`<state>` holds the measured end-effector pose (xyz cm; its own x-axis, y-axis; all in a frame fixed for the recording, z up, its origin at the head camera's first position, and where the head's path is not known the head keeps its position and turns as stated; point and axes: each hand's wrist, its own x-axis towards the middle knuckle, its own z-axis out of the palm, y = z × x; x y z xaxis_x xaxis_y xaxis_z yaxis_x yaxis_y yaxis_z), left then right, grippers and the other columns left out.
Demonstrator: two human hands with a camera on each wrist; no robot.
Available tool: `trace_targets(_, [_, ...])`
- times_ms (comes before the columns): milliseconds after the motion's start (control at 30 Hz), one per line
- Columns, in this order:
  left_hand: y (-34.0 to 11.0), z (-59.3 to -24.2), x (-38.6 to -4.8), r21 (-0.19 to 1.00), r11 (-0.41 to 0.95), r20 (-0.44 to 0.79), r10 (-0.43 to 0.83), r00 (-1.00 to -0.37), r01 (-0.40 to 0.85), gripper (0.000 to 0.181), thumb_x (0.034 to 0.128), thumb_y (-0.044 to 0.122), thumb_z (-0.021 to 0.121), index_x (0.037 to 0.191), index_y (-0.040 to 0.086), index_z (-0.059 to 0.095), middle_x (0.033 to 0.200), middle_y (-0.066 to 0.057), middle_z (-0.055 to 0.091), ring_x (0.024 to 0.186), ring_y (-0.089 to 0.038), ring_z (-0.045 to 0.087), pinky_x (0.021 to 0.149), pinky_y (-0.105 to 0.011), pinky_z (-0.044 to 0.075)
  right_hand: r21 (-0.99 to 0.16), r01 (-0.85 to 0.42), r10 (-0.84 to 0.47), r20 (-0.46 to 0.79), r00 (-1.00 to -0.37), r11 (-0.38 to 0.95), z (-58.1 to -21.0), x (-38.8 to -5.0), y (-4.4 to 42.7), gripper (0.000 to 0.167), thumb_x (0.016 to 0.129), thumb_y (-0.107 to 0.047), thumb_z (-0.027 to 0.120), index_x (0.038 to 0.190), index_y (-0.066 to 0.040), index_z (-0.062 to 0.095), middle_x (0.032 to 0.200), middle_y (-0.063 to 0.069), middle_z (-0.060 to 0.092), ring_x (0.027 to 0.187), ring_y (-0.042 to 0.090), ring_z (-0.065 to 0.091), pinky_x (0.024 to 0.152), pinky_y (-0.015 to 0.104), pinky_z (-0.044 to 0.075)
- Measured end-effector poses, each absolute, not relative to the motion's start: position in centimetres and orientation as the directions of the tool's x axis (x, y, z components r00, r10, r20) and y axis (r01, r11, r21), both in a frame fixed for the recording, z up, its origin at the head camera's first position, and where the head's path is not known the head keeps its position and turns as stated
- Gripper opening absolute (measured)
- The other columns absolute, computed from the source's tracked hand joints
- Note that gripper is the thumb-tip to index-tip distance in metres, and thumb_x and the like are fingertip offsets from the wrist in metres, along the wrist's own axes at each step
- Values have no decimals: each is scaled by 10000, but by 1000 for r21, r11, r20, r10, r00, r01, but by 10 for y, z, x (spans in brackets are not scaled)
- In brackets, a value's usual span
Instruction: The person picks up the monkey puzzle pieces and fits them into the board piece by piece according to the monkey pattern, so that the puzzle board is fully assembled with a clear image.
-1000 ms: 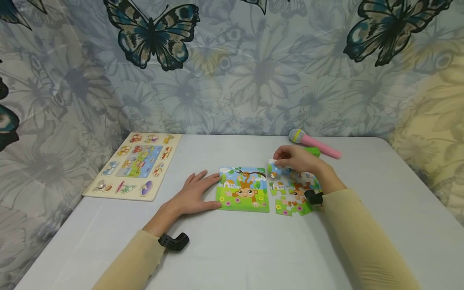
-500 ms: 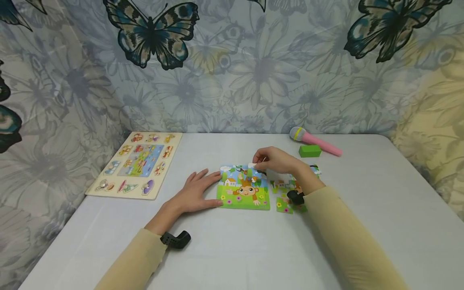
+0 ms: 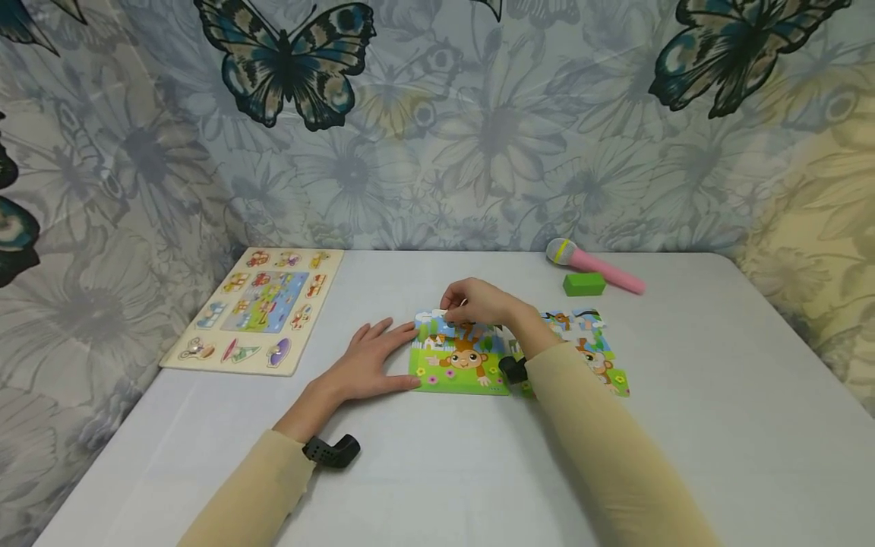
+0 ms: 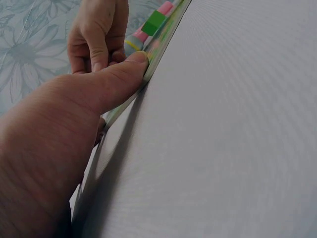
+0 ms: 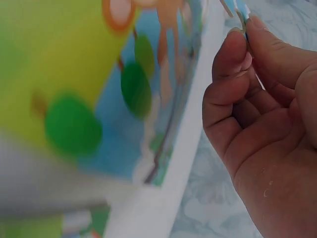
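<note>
A square picture board [image 3: 459,380] with a printed monkey lies on the white table. My left hand [image 3: 372,365] rests at its left edge with straight, spread fingers. In the left wrist view, the thumb [image 4: 119,79] touches the board's edge. Over the board's upper left part is my right hand [image 3: 478,302], pinching a jigsaw piece [image 5: 239,9] between thumb and fingertips. Only a blue and white bit of that piece shows in the right wrist view. Several loose jigsaw pieces [image 3: 601,357] lie to the right of the board, partly hidden under the right forearm.
A wooden peg puzzle [image 3: 179,355] with vehicle and toy pictures lies at the back left. Behind the loose pieces are a green block [image 3: 584,285] and a pink toy microphone [image 3: 608,273]. A patterned cloth wall [image 3: 478,182] stands behind the table.
My right hand has carried the jigsaw piece leftward from the loose pieces to above the board's upper left. The green block and more loose pieces have come into sight. My left hand stays put.
</note>
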<state>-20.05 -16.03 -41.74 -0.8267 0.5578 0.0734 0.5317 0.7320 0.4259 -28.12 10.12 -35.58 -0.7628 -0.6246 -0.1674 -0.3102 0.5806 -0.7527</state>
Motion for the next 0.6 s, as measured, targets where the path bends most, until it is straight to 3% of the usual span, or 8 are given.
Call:
trace_targets(167, [-161,-418,-201,431,735,70,551,-831,524,849,869,625,668,1546,164,445,1616,13,343,1510,-342,168,1176,-608,52,-730,-286,-598,-205,-775,621,-358,-284,89,86,996,-116,657,1046,-47,664,887,82,643,649,233,571,544,352,536])
trace_targets(267, [-160,-417,-201,438,734,67,549,-833,518,855,870,628,666,1550,161,440,1621,21,332,1513,-336,161,1177,-608,46,-711,-296,-588,-202,-784,638,-358,-285,85,89,994,-130,664,1036,-51,667,897,78,647,654,233,580,563,341,536])
trace_targets(600, [-160,-416,-200,440,729,70,554,-830,524,848,866,623,673,1545,167,449,1614,16,347,1511,-340,171,1173,-616,58,-636,-346,-563,-171,-809,690,-362,-282,80,75,968,-139,707,991,-77,672,942,40,658,810,190,587,774,329,525])
